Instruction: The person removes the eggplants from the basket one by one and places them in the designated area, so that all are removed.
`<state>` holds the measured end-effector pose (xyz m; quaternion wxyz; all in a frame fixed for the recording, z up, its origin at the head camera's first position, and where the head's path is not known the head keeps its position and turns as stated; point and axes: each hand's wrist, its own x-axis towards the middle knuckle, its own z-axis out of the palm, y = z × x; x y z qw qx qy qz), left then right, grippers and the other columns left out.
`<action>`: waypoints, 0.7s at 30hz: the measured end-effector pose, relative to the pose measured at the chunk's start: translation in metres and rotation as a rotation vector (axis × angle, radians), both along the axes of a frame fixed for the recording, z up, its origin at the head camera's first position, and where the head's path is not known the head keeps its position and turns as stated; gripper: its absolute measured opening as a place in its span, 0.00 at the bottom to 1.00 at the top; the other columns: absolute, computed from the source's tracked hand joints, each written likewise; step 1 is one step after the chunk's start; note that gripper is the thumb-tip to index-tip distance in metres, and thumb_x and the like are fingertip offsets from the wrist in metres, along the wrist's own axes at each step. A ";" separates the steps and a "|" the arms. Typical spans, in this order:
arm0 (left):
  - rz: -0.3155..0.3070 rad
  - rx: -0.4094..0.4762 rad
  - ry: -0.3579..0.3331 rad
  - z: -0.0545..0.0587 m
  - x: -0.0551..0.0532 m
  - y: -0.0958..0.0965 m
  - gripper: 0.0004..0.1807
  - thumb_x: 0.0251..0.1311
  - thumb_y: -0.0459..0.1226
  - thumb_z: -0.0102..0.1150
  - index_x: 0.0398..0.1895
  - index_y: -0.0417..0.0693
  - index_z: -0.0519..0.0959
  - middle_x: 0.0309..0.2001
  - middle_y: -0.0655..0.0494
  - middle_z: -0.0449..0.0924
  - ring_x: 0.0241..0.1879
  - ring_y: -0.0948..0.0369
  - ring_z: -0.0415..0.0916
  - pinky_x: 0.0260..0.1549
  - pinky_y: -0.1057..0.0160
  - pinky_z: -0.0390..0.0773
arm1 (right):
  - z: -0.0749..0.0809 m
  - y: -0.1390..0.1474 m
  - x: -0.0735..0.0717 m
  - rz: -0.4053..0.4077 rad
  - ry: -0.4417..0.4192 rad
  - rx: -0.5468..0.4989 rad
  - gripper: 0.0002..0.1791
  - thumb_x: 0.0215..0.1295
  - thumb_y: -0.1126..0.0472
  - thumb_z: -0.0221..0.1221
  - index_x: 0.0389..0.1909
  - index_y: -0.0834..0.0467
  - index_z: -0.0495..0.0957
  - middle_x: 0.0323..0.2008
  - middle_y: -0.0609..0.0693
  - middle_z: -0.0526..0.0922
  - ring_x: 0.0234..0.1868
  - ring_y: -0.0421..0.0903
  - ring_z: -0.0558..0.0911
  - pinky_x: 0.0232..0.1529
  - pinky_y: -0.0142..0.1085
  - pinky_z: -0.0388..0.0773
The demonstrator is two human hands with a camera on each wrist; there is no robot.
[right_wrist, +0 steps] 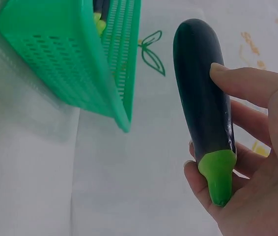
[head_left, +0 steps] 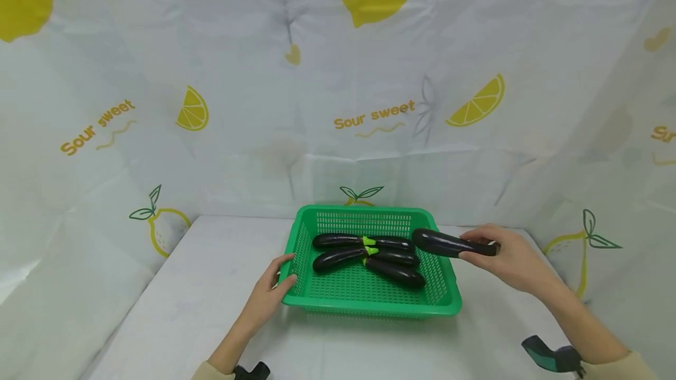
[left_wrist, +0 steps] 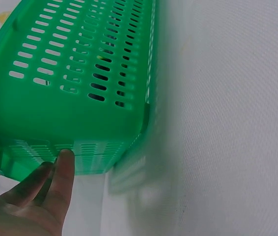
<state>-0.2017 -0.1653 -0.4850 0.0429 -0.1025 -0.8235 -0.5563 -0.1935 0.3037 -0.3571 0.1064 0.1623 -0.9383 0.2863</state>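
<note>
In the head view, a green plastic basket (head_left: 372, 308) stands on the table, with several dark purple eggplants (head_left: 398, 273) with green stem caps lying inside. My left hand (head_left: 266, 293) grips its left rim; in the left wrist view, the fingers (left_wrist: 63, 179) press against the basket's side wall (left_wrist: 70, 118). My right hand (head_left: 512, 258) holds another eggplant (head_left: 438, 243) level with the basket's right rim, its round end pointing left toward the basket. The right wrist view shows this eggplant (right_wrist: 200, 93) between thumb and fingers, its green cap near the palm.
The white table (head_left: 211, 286) reaches back to a hanging white sheet (head_left: 253, 163) printed with lemons and lettering. The same sheet covers the left and right sides. Dark straps (head_left: 551, 356) sit on both wrists.
</note>
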 end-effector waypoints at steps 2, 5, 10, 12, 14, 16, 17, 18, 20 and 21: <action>0.001 0.003 -0.004 0.000 0.000 0.000 0.26 0.75 0.43 0.56 0.73 0.54 0.67 0.74 0.39 0.62 0.69 0.39 0.67 0.59 0.40 0.74 | -0.002 0.005 -0.002 -0.008 0.014 0.003 0.19 0.63 0.53 0.71 0.51 0.59 0.85 0.45 0.54 0.85 0.34 0.42 0.77 0.30 0.32 0.75; 0.004 0.007 -0.008 0.000 0.000 0.000 0.26 0.75 0.43 0.56 0.73 0.54 0.67 0.75 0.40 0.62 0.69 0.39 0.66 0.60 0.39 0.74 | -0.006 0.012 -0.005 -0.022 0.024 0.006 0.20 0.63 0.54 0.71 0.51 0.60 0.84 0.47 0.57 0.84 0.35 0.43 0.78 0.30 0.32 0.75; 0.004 0.016 -0.015 0.000 0.001 0.000 0.26 0.75 0.43 0.56 0.73 0.55 0.67 0.75 0.41 0.61 0.70 0.39 0.66 0.60 0.39 0.74 | -0.013 0.022 -0.011 -0.058 -0.013 0.004 0.22 0.64 0.54 0.70 0.54 0.64 0.83 0.49 0.62 0.83 0.38 0.49 0.78 0.31 0.34 0.74; 0.004 0.019 -0.018 0.000 0.001 0.000 0.26 0.75 0.43 0.56 0.73 0.56 0.67 0.75 0.41 0.61 0.70 0.39 0.65 0.60 0.39 0.73 | -0.016 0.026 -0.014 -0.076 -0.025 0.003 0.23 0.65 0.53 0.70 0.55 0.64 0.82 0.49 0.63 0.82 0.39 0.51 0.78 0.31 0.34 0.74; 0.004 0.021 -0.020 0.000 0.002 0.000 0.26 0.75 0.43 0.56 0.73 0.56 0.67 0.75 0.41 0.61 0.70 0.39 0.65 0.60 0.39 0.73 | -0.019 0.031 -0.018 -0.092 -0.026 0.008 0.24 0.66 0.53 0.69 0.55 0.65 0.82 0.49 0.63 0.81 0.40 0.51 0.78 0.31 0.35 0.74; 0.006 0.019 -0.023 0.000 0.001 0.000 0.26 0.75 0.44 0.56 0.73 0.57 0.67 0.75 0.41 0.61 0.70 0.39 0.65 0.60 0.39 0.73 | -0.023 0.034 -0.020 -0.110 -0.027 0.001 0.24 0.66 0.53 0.69 0.56 0.66 0.81 0.49 0.64 0.81 0.40 0.52 0.78 0.31 0.35 0.75; 0.006 0.017 -0.022 0.000 0.001 0.000 0.26 0.75 0.44 0.56 0.74 0.56 0.67 0.75 0.41 0.61 0.70 0.39 0.65 0.60 0.38 0.73 | -0.025 0.037 -0.021 -0.118 -0.029 -0.002 0.24 0.66 0.54 0.69 0.56 0.66 0.81 0.49 0.64 0.81 0.40 0.52 0.78 0.31 0.35 0.75; 0.005 0.016 -0.022 0.001 0.001 0.000 0.26 0.75 0.43 0.56 0.74 0.56 0.67 0.75 0.41 0.61 0.70 0.39 0.65 0.60 0.38 0.73 | -0.027 0.039 -0.022 -0.125 -0.031 -0.005 0.24 0.66 0.54 0.69 0.56 0.66 0.81 0.49 0.64 0.81 0.40 0.53 0.78 0.31 0.35 0.75; 0.005 0.013 -0.021 0.001 0.001 0.001 0.26 0.75 0.43 0.56 0.74 0.55 0.67 0.75 0.41 0.61 0.70 0.39 0.65 0.60 0.38 0.73 | -0.031 0.043 -0.024 -0.137 -0.040 -0.012 0.25 0.67 0.54 0.68 0.56 0.68 0.80 0.49 0.66 0.81 0.40 0.55 0.79 0.31 0.37 0.75; 0.005 0.010 -0.021 0.001 0.001 0.001 0.26 0.75 0.43 0.55 0.74 0.55 0.67 0.75 0.41 0.61 0.70 0.39 0.65 0.61 0.38 0.73 | -0.034 0.045 -0.024 -0.144 -0.046 -0.016 0.25 0.67 0.54 0.68 0.56 0.68 0.80 0.49 0.67 0.80 0.41 0.56 0.79 0.32 0.37 0.76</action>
